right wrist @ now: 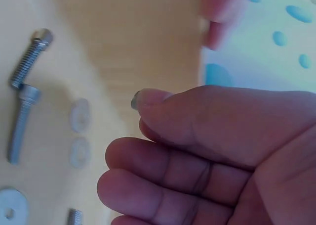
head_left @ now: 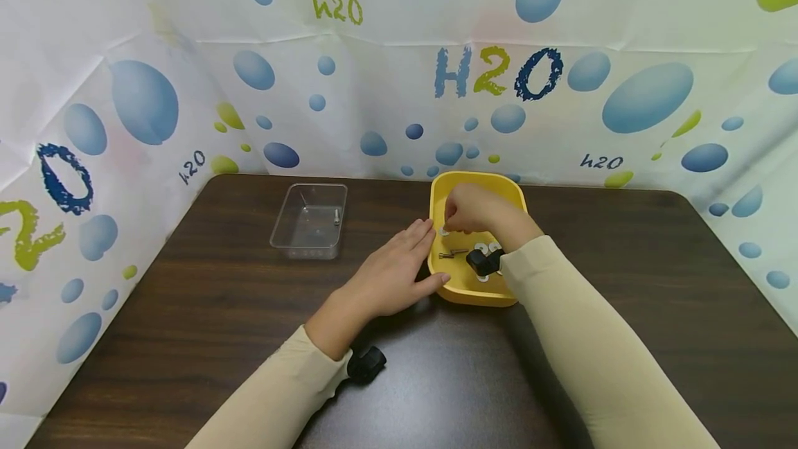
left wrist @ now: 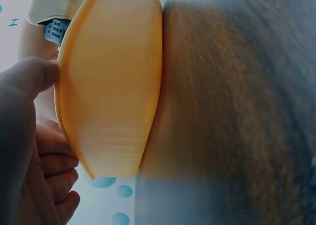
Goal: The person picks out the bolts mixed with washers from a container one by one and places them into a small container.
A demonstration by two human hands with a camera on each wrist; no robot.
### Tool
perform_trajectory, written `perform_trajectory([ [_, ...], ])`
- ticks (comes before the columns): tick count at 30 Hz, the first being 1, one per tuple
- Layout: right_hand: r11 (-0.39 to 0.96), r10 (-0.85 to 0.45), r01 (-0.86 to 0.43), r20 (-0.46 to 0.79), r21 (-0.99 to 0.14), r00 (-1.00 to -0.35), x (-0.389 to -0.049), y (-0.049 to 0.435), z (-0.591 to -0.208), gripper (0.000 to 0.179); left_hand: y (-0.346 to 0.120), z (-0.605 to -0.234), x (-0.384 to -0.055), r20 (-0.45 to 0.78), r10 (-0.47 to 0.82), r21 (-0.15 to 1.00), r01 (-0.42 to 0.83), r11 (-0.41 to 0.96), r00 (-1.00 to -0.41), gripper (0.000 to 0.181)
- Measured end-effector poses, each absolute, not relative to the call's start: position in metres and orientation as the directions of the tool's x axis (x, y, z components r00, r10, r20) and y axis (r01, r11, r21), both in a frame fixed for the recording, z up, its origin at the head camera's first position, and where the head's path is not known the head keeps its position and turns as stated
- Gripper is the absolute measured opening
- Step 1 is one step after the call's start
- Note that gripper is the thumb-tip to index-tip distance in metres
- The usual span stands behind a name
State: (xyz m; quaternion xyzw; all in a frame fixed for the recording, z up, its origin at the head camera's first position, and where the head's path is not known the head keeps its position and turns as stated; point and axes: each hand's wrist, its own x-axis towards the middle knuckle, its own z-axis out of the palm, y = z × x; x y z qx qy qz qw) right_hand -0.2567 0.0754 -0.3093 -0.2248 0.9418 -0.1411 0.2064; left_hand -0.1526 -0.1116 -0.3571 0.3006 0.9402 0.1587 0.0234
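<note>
My right hand [head_left: 476,212] is inside a yellow tray [head_left: 476,296], with the fingers curled in. Between its thumb and index finger, in the right wrist view, sits a small metal piece [right wrist: 134,101]; only its edge shows, so its kind is unclear. Two bolts [right wrist: 22,121] and some white washers [right wrist: 11,207] lie on the tray floor. Outside the tray's left side, my left hand [head_left: 395,269] rests against the rim with extended fingers, its thumb touching the near edge. The left wrist view shows the thumb [left wrist: 37,76] at the rim.
A clear plastic container [head_left: 308,227] stands on the dark wooden table [head_left: 206,310], left of the tray. A small metal bolt [head_left: 337,217] lies in it. Behind the table hangs a white patterned sheet [head_left: 399,89].
</note>
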Motion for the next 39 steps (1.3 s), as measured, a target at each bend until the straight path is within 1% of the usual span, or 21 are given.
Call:
perform_trajectory([
  [3, 0.862, -0.474, -0.361, -0.312, -0.357, -0.823, -0.256, 0.079, -0.300, 0.015, -0.112, -0.358, -0.153, 0.057, 0.570, 0.314, 0.557, 0.769, -0.819, 0.081],
  [9, 0.857, -0.445, -0.319, -0.268, -0.404, -0.855, -0.251, 0.081, -0.282, 0.019, -0.115, -0.356, -0.154, 0.094, 0.561, 0.329, 0.558, 0.762, -0.822, 0.082],
  [16, 0.815, -0.488, -0.399, -0.128, -0.420, -0.863, -0.244, 0.073, -0.268, 0.020, -0.130, -0.347, -0.157, 0.161, 0.518, 0.358, 0.539, 0.762, -0.840, 0.080],
  [20, 0.796, -0.493, -0.424, -0.056, -0.432, -0.868, -0.238, 0.064, -0.265, 0.020, -0.142, -0.341, -0.158, 0.166, 0.476, 0.379, 0.502, 0.777, -0.863, 0.079],
  [25, 0.753, -0.505, -0.456, 0.028, -0.475, -0.863, -0.229, 0.050, -0.262, 0.020, -0.164, -0.333, -0.160, 0.168, 0.415, 0.414, 0.446, 0.794, -0.894, 0.078],
  [31, 0.708, -0.506, -0.503, 0.142, -0.495, -0.851, -0.216, 0.031, -0.257, 0.020, -0.200, -0.330, -0.163, 0.184, 0.325, 0.418, 0.373, 0.828, -0.928, 0.078],
  [35, 0.669, -0.513, -0.548, 0.221, -0.502, -0.829, -0.209, 0.016, -0.258, 0.021, -0.223, -0.331, -0.162, 0.170, 0.256, 0.425, 0.305, 0.852, -0.952, 0.079],
  [39, 0.618, -0.510, -0.598, 0.319, -0.511, -0.799, -0.203, -0.001, -0.263, 0.020, -0.242, -0.334, -0.163, 0.141, 0.216, 0.432, 0.256, 0.865, -0.966, 0.078],
])
